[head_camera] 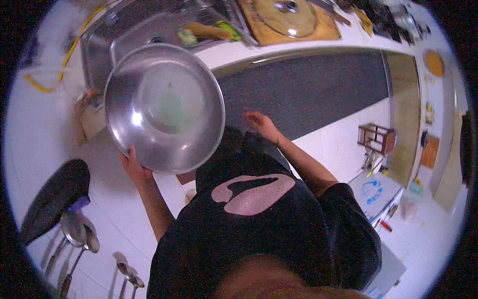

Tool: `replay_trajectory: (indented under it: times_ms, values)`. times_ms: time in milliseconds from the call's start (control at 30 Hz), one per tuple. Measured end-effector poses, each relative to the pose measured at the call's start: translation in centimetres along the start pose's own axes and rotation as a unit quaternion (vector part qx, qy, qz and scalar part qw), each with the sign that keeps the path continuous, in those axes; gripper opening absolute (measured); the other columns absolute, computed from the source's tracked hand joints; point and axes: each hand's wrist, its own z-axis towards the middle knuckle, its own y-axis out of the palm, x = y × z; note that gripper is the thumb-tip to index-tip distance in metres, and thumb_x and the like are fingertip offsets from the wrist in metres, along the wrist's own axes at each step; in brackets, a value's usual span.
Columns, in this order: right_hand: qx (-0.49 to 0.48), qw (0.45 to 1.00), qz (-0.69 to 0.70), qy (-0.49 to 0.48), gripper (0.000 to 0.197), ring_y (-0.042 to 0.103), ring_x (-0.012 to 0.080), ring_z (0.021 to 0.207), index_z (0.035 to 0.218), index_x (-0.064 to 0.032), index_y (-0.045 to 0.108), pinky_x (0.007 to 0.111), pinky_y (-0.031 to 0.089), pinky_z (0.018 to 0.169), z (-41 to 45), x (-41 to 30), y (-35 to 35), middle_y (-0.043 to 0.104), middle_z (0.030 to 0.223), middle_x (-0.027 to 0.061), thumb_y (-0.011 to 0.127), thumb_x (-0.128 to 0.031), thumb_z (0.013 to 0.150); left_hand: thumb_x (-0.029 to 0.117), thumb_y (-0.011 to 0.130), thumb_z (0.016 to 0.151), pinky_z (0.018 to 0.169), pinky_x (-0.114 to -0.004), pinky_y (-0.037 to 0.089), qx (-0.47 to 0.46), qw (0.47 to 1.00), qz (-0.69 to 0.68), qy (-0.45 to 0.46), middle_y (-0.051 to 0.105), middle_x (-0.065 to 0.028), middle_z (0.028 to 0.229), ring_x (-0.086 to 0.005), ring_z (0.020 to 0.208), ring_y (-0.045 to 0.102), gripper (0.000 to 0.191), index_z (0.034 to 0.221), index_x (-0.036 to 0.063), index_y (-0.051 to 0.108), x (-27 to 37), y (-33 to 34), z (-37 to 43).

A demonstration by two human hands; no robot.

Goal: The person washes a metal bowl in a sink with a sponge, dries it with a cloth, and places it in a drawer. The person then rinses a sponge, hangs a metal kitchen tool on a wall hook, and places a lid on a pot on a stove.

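A large round metal basin (179,149) is held out at the left of the head view, its inside facing the camera. Its middle looks pale and slightly green; whether it holds liquid I cannot tell. My left hand (135,166) grips its lower left rim, with the thumb over the edge and the other fingers mostly hidden behind it. To the right of the basin, apart from it, my right hand (261,125) is held over the dark floor mat with nothing in it, its fingers loosely curled and blurred.
Beyond the basin are a sink (129,31) and vegetables (209,31) at its edge. A glass lid (285,17) lies on a wooden board (257,31). A dark mat (317,89) covers part of the floor. Ladles (76,233) hang at the lower left.
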Motion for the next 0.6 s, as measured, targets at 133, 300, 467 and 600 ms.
replay_trajectory:
  times_ms: [133,300,467,600]
  values:
    - [0.053,0.997,-0.06,0.023,0.028,0.057,0.0146,0.09,0.113,-0.0026,0.053,0.027,0.046,0.075,-8.0,7.7,-4.2,0.06,0.102,0.0064,0.052,-0.015,0.088,0.006,0.054,0.082,0.083,-0.039,0.045,-0.075,0.994,0.047,-0.058,0.051,-0.0122,0.113,-0.0244,0.1,0.052,0.041,0.121,0.0051,0.043,-2.5,5.3,-5.8]
    - [0.121,0.963,0.212,0.117,0.026,0.058,0.0146,0.085,0.11,-0.0011,0.053,0.027,0.047,0.073,-13.5,13.9,-11.4,0.062,0.095,0.0064,0.051,-0.015,0.088,0.006,0.054,0.079,0.083,-0.037,0.044,-0.198,0.955,0.214,-0.051,0.053,-0.0119,0.109,-0.0237,0.098,0.053,0.04,0.118,0.0033,0.046,-11.6,8.6,-11.5]
    - [0.16,0.967,0.173,0.096,0.025,0.058,0.0141,0.083,0.106,-0.0026,0.055,0.027,0.047,0.071,-13.7,19.0,-21.6,0.061,0.091,0.005,0.053,-0.018,0.087,0.004,0.052,0.077,0.082,-0.036,0.046,-0.153,0.94,0.18,-0.247,0.056,-0.012,0.105,-0.0241,0.093,0.057,0.039,0.115,0.0002,0.048,-18.3,13.5,-17.7]
    - [0.187,0.941,0.256,0.119,0.023,0.058,0.0127,0.079,0.104,-0.0046,0.056,0.026,0.046,0.067,-12.2,20.1,-28.2,0.061,0.089,0.0042,0.055,-0.019,0.086,0.003,0.052,0.075,0.08,-0.035,0.047,-0.157,0.936,0.164,-0.268,0.058,-0.0116,0.102,-0.0243,0.09,0.057,0.04,0.115,0.0008,0.048,-23.3,13.8,-17.7]
